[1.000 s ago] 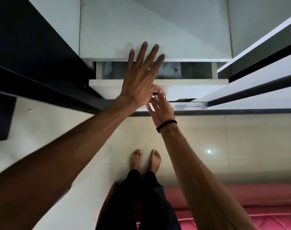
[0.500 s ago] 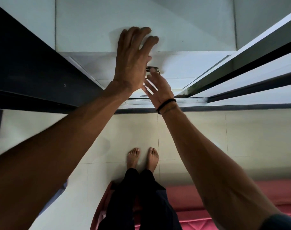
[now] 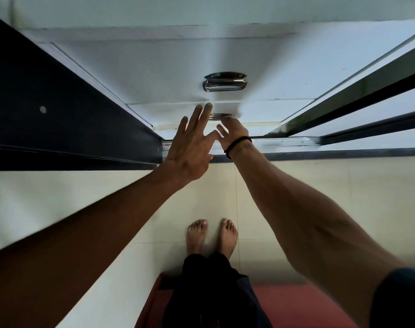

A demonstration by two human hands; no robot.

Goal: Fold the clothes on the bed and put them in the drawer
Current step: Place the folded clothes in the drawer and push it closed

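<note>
Head view: upper drawer (image 3: 168, 67) closed flush, metal handle (image 3: 224, 82) free. Left hand (image 3: 191, 143), fingers straight and spread, grip empty, reaches toward lower drawer (image 3: 178, 112). Right hand (image 3: 232, 133) at lower handle (image 3: 220, 116); fingers hidden, grip cannot be told. Clothes not visible. Advice: hook fingers under handle, pull straight, steady front with left palm.

White drawer fronts (image 3: 168, 74), chrome handle (image 3: 224, 82), black wristband (image 3: 237, 144)

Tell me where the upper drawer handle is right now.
In the head view, the upper handle sits centre, slightly right, on the white drawer front, above both hands and the lower handle.
</note>
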